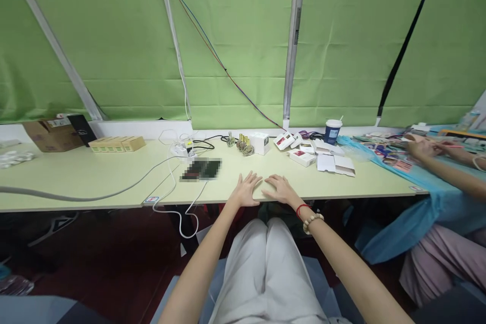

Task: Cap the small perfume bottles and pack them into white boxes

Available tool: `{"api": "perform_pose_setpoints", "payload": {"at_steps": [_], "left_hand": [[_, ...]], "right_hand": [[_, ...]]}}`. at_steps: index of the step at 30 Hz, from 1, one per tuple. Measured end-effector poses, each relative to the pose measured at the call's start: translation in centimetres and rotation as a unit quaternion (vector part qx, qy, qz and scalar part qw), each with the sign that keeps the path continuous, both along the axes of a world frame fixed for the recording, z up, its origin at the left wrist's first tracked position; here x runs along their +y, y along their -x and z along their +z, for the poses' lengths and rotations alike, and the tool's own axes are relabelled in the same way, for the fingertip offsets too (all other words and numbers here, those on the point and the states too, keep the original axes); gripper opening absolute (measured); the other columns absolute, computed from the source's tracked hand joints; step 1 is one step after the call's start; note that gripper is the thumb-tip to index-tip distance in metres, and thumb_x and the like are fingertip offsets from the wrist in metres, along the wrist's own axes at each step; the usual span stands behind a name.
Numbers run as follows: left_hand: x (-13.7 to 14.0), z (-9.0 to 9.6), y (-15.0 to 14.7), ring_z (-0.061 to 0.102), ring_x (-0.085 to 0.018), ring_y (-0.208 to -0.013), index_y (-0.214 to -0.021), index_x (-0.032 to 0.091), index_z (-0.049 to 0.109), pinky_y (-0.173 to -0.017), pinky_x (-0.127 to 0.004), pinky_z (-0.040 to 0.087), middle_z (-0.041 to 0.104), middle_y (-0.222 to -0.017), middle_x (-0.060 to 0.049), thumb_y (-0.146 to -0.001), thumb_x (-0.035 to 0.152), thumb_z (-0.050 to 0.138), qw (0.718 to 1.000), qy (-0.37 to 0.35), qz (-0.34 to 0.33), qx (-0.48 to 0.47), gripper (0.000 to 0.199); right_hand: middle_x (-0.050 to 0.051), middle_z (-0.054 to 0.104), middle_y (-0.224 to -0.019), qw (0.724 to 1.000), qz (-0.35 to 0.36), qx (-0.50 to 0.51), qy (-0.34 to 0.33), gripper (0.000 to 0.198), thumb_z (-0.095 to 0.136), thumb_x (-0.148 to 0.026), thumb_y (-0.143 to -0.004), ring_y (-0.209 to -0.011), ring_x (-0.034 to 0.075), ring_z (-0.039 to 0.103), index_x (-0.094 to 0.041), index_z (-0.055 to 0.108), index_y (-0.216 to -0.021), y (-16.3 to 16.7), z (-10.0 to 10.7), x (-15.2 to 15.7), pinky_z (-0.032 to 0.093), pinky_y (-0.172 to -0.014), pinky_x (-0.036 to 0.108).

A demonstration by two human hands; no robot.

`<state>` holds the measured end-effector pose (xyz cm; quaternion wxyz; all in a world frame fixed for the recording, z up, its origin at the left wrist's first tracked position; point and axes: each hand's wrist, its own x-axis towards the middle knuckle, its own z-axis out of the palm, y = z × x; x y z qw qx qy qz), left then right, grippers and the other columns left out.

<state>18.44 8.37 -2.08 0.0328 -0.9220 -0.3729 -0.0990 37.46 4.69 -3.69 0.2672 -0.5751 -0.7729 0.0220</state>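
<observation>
My left hand (246, 190) rests at the front edge of the pale yellow table (220, 193), fingers spread and holding nothing. Close beside it, my right hand (280, 188) is likewise open, with a red string and a beaded bracelet (313, 223) on the wrist. Beyond my hands stand several small gold-topped glass bottles (243, 145) and a white box (259, 143). To the right lie small white boxes with red labels (302, 157) and an opened white carton (336, 164). Left of my hands is a blurred-out dark flat object (201, 169).
White cables (175, 182) run from a power strip (181, 149) over the table edge. Further left are yellowish boxes (117, 144) and a cardboard box (53, 135). A blue cup (332, 131) stands at the back. At right, another person's hands (421, 148) work over a blue cloth (448, 202).
</observation>
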Motion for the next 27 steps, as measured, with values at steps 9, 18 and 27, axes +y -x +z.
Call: {"api": "perform_pose_setpoints", "payload": {"at_steps": [9, 18, 27], "left_hand": [[0.5, 0.2, -0.3, 0.019, -0.029, -0.138, -0.141, 0.024, 0.028, -0.109, -0.055, 0.014, 0.025, -0.149, -0.01, -0.059, 0.047, 0.066, 0.997, 0.058, 0.035, 0.035, 0.093], [1.0, -0.3, -0.4, 0.022, -0.029, -0.136, -0.14, 0.024, 0.029, -0.108, -0.053, 0.017, 0.027, -0.148, -0.01, -0.058, 0.049, 0.067, 0.998, 0.044, 0.029, 0.034, 0.094], [1.2, -0.6, -0.2, 0.017, -0.029, -0.138, -0.141, 0.026, 0.026, -0.11, -0.052, 0.012, 0.022, -0.15, -0.009, -0.056, 0.06, 0.065, 0.996, 0.08, 0.027, 0.028, 0.1]], "right_hand": [[0.009, 0.057, -0.112, 0.997, -0.071, 0.024, -0.008, 0.033, 0.052, -0.03, -0.08, -0.107, 0.021, 0.051, -0.017, 0.06, -0.109, 0.3, -0.1, 0.3, 0.027, -0.101, 0.039], [0.007, 0.057, -0.109, 0.996, -0.089, 0.023, -0.006, 0.031, 0.051, -0.028, -0.079, -0.107, 0.019, 0.051, -0.017, 0.06, -0.107, 0.2, 0.1, 0.0, 0.03, -0.096, 0.033], [0.008, 0.05, -0.125, 0.984, -0.156, 0.059, 0.069, 0.04, 0.047, -0.038, -0.08, -0.118, 0.021, 0.044, -0.022, 0.058, -0.115, -0.4, 0.1, 1.1, 0.024, -0.104, 0.041]]}}
